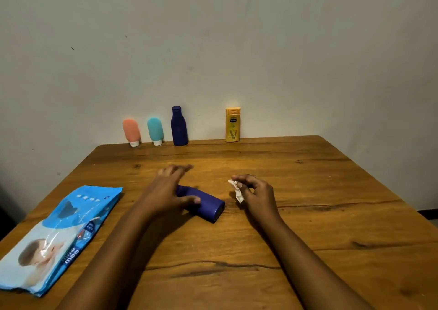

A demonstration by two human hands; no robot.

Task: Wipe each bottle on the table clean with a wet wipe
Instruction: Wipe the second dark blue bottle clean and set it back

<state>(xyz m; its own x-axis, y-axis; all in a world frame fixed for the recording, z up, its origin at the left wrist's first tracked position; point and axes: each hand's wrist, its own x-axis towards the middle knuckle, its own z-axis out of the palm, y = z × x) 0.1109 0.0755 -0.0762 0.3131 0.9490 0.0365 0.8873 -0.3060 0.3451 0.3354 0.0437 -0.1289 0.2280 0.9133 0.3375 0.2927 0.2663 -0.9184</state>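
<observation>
Dark blue plastic bottle (205,202) lies on its side mid-table (308,191), long axis angled, base toward the camera. Left hand (169,191), fingers spread wide, is placed over its neck end, nearer. Right hand (254,191), just right of it, pinches a crumpled white wet wipe (237,190).

Premises appear domestic, a plain room in a home. A worn wooden table (308,191) with dark grain cracks stands against a bare, scuffed painted wall (213,49). Household toiletries support this: lotion bottles (232,124) and travel tubes (131,132) lined along the wall, and a baby-wipes pack (59,236) lying at the table's left.
</observation>
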